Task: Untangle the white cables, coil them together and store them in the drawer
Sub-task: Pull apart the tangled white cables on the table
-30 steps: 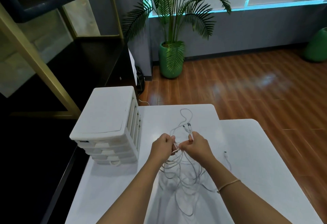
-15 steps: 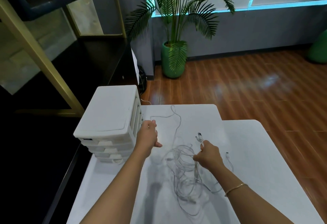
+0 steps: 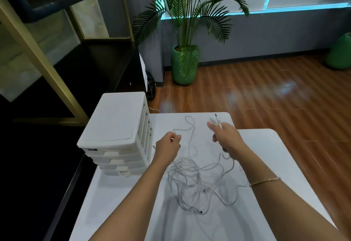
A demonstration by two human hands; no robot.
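The left hand pinches one cable end; the right hand grips two connector ends. The tangled white cables lie on the table just below both hands, the drawer unit left of them.

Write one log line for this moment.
left hand: pinches cable end | right hand: holds plug ends | white cables: tangled on table | drawers: shut

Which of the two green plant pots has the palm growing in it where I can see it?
The green pot against the grey wall, behind the drawer unit; palm fronds rise from it. The other pot, at the right edge, is cut off.
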